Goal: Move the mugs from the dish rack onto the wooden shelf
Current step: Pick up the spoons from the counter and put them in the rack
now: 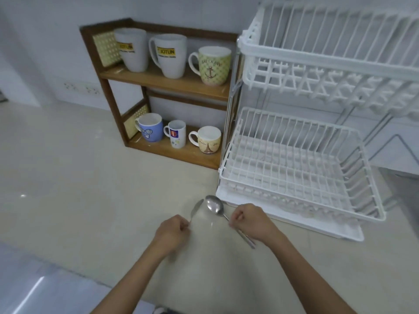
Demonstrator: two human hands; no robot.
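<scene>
- Six mugs stand upright on the wooden shelf (163, 83), far and left of centre: on the upper board two tall white mugs with yellow labels (133, 49) (170, 55) and, to their right, an anchor-print mug (214, 65).
- On the lower board stand a blue mug (150, 128), a small white mug with a red square (176, 133) and a cream mug with a tower print (208, 139), left to right, all apart from one another.
- The white wire dish rack (292, 159), just right of the shelf, shows no mug in either its lower basket or its upper tier (328, 55).
- Judged from this, the moving step looks finished: nothing remains in the rack to carry, so the next move calls for no mug grasp at all.
- The left hand (172, 234), near and centre, is curled closed around the handle end of a slim metal utensil (196, 208), likely a knife, whose tip points away.
- The right hand (251, 220) is likewise closed, pinching the handle of a large metal spoon (215, 206), bowl toward the rack's tray.
- Both utensils hover low over or rest on the counter; which, I cannot tell.
- The counter (79, 189) is pale, glossy stone; behind it a light tiled wall carries wall sockets (81, 88) at far left.
</scene>
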